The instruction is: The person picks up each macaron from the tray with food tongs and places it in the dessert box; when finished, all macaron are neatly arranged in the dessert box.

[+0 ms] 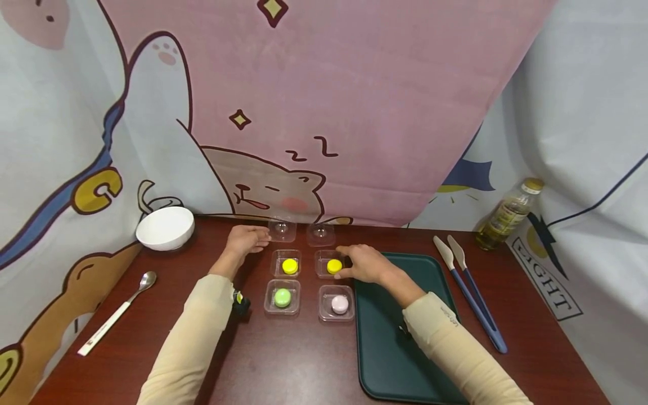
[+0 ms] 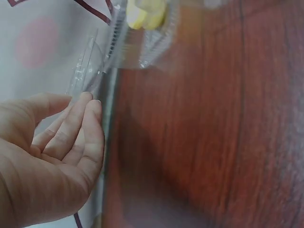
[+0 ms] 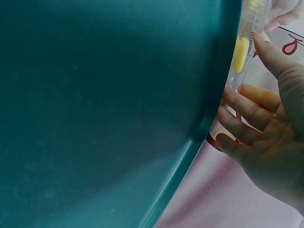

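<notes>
My left hand (image 1: 246,241) is at the back of the table, its thumb and fingertips pinching the edge of a clear plastic lid (image 1: 282,230). In the left wrist view that lid (image 2: 87,66) rises from between the fingertips. My right hand (image 1: 367,262) spans the right side of a clear plastic box (image 1: 324,256), thumb at the near side and fingers at the far side. Inside it lies a yellow macaron (image 1: 334,266). Left of it, another clear box (image 1: 277,256) contains a yellow macaron (image 1: 290,266). A second clear lid (image 1: 320,236) lies behind the right box.
Nearer me are clear boxes with a green macaron (image 1: 282,297) and a pale pink one (image 1: 340,304). A dark green tray (image 1: 390,349) lies under my right forearm. Tongs (image 1: 473,295) and an oil bottle (image 1: 506,216) are at right; a white bowl (image 1: 165,228) and spoon (image 1: 118,311) at left.
</notes>
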